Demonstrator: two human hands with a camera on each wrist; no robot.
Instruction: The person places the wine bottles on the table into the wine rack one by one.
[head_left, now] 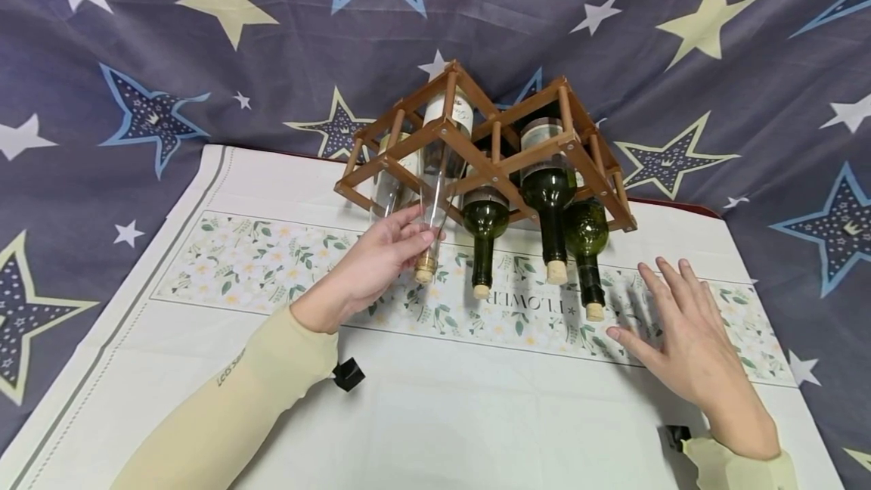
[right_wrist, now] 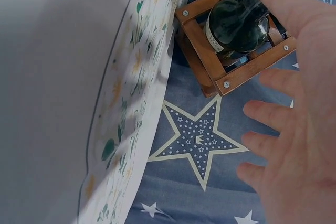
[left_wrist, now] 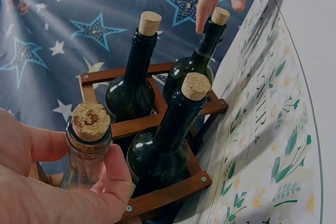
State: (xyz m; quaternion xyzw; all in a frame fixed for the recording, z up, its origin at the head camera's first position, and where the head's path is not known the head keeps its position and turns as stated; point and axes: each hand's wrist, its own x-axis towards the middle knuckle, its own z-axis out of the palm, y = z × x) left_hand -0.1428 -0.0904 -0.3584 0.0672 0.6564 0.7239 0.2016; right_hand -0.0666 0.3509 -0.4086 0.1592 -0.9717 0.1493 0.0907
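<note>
My left hand grips the corked neck of a clear glass bottle, which lies in a wooden wine rack. In the left wrist view, thumb and fingers curl round that neck just below its cork. A second clear bottle sits at the rack's left, partly behind the frame. Three dark green corked bottles point their necks forward from the right part. Beside the rightmost green bottle, my right hand hovers with spread, straight fingers and holds nothing.
Under the rack lies a white tablecloth with a flower-printed band. A dark star-patterned curtain hangs close behind the rack and along both sides of the table.
</note>
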